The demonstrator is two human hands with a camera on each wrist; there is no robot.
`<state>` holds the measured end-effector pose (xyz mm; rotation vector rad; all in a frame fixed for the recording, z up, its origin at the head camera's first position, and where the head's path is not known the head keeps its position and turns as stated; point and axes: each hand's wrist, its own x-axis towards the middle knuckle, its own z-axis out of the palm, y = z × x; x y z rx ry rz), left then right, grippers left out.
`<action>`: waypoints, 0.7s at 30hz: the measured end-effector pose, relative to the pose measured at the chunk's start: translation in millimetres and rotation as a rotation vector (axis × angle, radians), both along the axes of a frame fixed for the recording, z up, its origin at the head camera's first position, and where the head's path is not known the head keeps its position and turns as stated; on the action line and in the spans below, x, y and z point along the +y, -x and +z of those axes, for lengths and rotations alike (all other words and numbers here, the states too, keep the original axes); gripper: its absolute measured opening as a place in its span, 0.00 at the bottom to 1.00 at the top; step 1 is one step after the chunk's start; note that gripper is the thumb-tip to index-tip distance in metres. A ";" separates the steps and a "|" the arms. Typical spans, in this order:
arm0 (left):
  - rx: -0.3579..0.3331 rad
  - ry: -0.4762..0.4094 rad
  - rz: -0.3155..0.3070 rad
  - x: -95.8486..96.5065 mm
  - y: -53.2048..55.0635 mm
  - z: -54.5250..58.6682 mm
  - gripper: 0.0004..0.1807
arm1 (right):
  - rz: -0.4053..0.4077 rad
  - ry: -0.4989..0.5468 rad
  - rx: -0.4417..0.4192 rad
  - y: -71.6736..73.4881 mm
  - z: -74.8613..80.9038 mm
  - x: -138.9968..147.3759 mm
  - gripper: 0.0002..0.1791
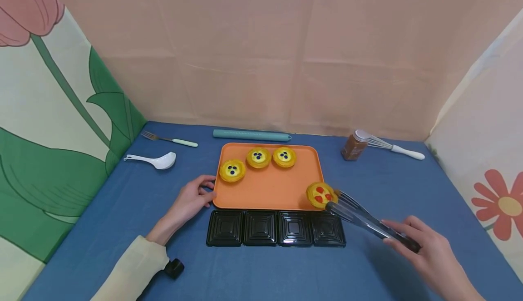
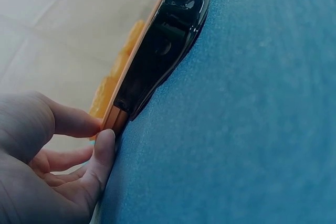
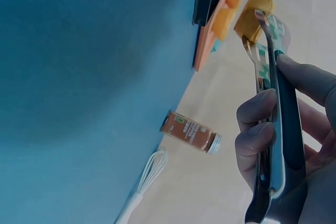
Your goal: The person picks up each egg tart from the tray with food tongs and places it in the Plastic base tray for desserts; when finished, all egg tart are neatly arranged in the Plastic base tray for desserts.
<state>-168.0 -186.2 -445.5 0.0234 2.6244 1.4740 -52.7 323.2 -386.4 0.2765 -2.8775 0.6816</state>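
My right hand (image 1: 429, 251) grips metal tongs (image 1: 367, 221) with dark handles. Between the tongs' ends is an egg tart with red pieces on top (image 1: 321, 195), held above the orange tray's front right corner; the right wrist view shows this tart (image 3: 254, 18) raised off the tray. With thumb and forefinger, my left hand (image 1: 194, 201) pinches the left edge of the orange tray (image 1: 269, 192). Three tarts with dark blue berries, a left one (image 1: 232, 170), a middle one (image 1: 259, 157) and a right one (image 1: 284, 156), lie on the tray.
A black tray with several square compartments (image 1: 261, 228) lies along the orange tray's front edge. Behind is a teal rod (image 1: 251, 135). A fork (image 1: 169, 139) and white spoon (image 1: 157, 160) lie left; a brown jar (image 1: 354, 145) and whisk (image 1: 396, 148) are at the right back.
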 end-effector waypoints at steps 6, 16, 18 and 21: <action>-0.008 0.007 0.003 0.7 0.6 1.2 0.26 | -0.019 -0.037 -0.007 -16.6 -7.4 3.5 0.21; -0.004 -0.001 0.003 1.1 -0.7 1.7 0.26 | -0.077 -0.079 -0.097 -31.7 -17.4 10.7 0.20; 0.001 -0.004 -0.002 0.9 -0.9 1.8 0.26 | -0.084 -0.087 -0.126 -32.9 -18.9 11.9 0.20; 0.008 -0.017 -0.007 0.7 -1.6 2.3 0.26 | -0.092 -0.092 -0.152 -34.9 -20.8 13.4 0.20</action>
